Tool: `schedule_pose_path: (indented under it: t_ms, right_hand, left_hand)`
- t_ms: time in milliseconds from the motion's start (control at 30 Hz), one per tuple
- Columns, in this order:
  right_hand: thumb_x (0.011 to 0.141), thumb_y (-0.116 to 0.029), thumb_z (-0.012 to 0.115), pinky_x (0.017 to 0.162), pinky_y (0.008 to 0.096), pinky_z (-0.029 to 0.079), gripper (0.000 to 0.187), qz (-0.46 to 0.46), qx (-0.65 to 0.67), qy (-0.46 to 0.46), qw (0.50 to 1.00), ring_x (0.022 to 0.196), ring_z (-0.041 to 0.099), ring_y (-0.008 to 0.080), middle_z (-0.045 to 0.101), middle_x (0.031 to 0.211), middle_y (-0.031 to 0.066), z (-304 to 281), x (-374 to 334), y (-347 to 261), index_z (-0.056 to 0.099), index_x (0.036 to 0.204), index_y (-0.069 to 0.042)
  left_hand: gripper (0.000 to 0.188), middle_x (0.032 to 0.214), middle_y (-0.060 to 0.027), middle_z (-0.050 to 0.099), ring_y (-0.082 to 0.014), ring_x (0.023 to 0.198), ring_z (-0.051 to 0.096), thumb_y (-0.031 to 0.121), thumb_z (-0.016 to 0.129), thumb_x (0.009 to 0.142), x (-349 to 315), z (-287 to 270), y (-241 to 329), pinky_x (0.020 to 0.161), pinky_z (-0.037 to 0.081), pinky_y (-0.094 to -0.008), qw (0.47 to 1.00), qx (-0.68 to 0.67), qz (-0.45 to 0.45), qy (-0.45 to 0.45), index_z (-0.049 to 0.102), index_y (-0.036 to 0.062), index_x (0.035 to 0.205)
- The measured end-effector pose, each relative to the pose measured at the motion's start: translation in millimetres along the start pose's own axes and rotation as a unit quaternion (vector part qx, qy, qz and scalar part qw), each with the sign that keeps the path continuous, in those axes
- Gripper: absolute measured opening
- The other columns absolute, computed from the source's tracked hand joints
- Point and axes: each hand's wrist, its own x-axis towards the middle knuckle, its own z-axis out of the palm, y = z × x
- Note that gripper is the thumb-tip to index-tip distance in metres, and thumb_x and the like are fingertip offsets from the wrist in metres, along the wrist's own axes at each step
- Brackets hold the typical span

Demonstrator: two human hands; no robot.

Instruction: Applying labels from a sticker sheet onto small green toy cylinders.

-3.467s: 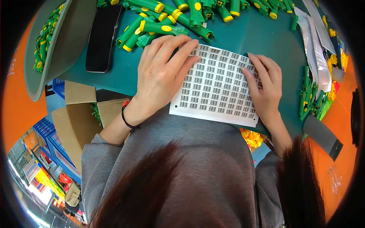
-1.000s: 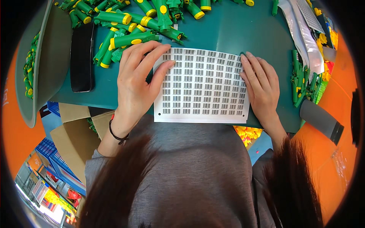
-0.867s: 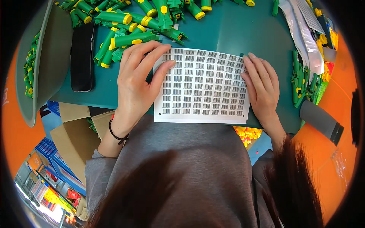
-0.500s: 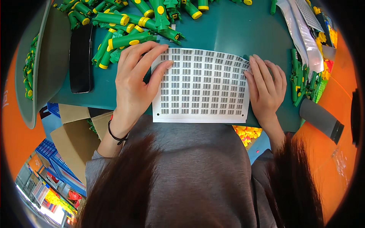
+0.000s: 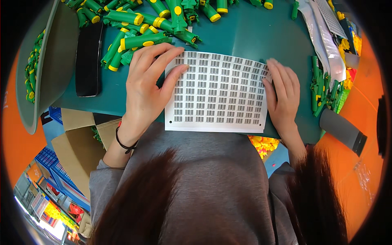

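A white sheet of barcode stickers [image 5: 219,126] lies before me near the table's front edge, printed with rows of small barcode labels. Its far right corner curves up a little. My left hand [image 5: 149,83] grips the far left edge, thumb on top and fingers bent over the upper corner. On the opposite side, my right hand [image 5: 284,92] holds the right edge between thumb and fingers. More paper edges show under the sheet's lower side. Just beyond my left fingers lie several green plastic tubes with yellow ends [image 5: 143,41].
A black phone-like slab [image 5: 88,61] lies left of my left hand, beside a grey-green bin [image 5: 57,61] holding green parts. At right are more green parts [image 5: 320,92], plastic bags [image 5: 326,45] and a grey cylinder [image 5: 342,130]. An open cardboard box [image 5: 75,151] stands below left.
The sheet stays between both hands. My right hand's fingers have drawn closer together at the right edge. The view has shifted slightly.
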Motion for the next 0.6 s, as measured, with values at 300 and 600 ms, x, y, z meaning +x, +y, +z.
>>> schedule_pose_path:
  t_ms: [300, 600]
  right_hand:
    - [0.088, -0.006, 0.069, 0.106, 0.0432, 0.041, 0.04, -0.027, -0.05, -0.03, 0.998, 0.118, 0.058, 0.0275, 0.064, 0.129, 0.0091, -4, -1, -1, 0.066, 0.128, -0.006]
    - [0.085, 0.002, 0.069, 0.102, 0.0425, 0.045, 0.049, 0.018, 0.081, -0.038, 0.996, 0.119, 0.058, 0.0346, 0.063, 0.13, 0.0142, -3, 2, -2, 0.058, 0.133, 0.0]
  left_hand:
    - [0.032, 0.109, -0.0078, 0.067, -0.0277, 0.103, 0.061, 0.008, 0.08, 0.078, 1, 0, 0, 0.088, 0.05, -0.0368, 1.0, 0.001, 0.003, 0.002, 0.073, 0.0063, 0.109]
    - [0.035, 0.11, -0.009, 0.068, -0.0269, 0.102, 0.063, 0.009, 0.083, 0.075, -1, -8, 5, 0.087, 0.051, -0.0344, 0.999, -0.033, -0.025, -0.008, 0.073, 0.0059, 0.108]
